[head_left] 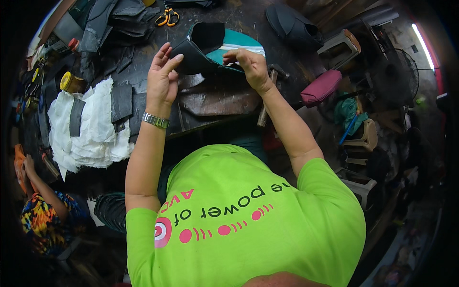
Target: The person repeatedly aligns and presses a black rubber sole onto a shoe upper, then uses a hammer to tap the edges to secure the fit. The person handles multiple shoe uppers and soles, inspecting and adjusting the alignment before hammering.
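Observation:
Above the dark worktable [138, 79] I see a shoe upper [189, 58], black on the left and green with white stripes on the right. Its wide opening faces up and shows a black lining. At the black end is my left hand [163, 71], thumb over the near side and fingers along the edge, fairly straight. My right hand [252, 67] pinches the striped green end, thumb and forefinger bent together. Below the right wrist lies a hammer [267, 95], its handle sticking out past the table edge.
Orange-handled scissors [167, 17] lie at the back. Dark stacked uppers [292, 27] stand back right, near a maroon pouch [321, 88]. White cloth [91, 125] with black strips and a yellow-lidded jar [71, 82] are left. Another person's hand [29, 167] holds something orange.

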The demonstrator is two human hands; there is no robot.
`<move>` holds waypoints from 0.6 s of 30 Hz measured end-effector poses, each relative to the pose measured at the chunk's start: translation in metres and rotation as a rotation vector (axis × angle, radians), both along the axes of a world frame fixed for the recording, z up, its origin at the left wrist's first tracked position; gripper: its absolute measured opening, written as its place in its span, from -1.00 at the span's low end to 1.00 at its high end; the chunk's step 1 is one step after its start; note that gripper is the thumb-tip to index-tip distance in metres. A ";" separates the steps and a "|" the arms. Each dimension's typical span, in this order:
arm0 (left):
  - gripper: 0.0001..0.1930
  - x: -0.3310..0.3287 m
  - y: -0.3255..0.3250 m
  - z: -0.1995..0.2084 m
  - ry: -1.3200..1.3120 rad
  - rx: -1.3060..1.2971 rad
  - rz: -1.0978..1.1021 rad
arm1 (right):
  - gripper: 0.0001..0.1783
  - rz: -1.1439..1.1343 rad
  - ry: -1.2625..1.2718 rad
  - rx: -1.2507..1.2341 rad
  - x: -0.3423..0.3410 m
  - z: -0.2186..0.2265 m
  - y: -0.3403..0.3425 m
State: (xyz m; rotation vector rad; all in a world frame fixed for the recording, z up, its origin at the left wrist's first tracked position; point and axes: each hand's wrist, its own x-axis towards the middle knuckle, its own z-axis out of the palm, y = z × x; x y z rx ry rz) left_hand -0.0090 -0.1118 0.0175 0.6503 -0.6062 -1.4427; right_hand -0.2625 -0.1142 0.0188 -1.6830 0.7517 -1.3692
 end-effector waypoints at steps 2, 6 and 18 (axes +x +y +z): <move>-0.41 0.002 -0.007 0.008 0.065 0.066 0.033 | -0.63 -0.062 0.314 -0.234 0.000 0.007 0.007; -0.56 -0.003 -0.010 0.028 0.088 -0.049 0.002 | -0.64 -0.154 0.361 -0.204 0.007 0.029 0.008; -0.62 -0.002 -0.007 0.012 0.186 0.219 -0.316 | -0.76 0.368 -0.773 0.636 -0.004 0.053 -0.019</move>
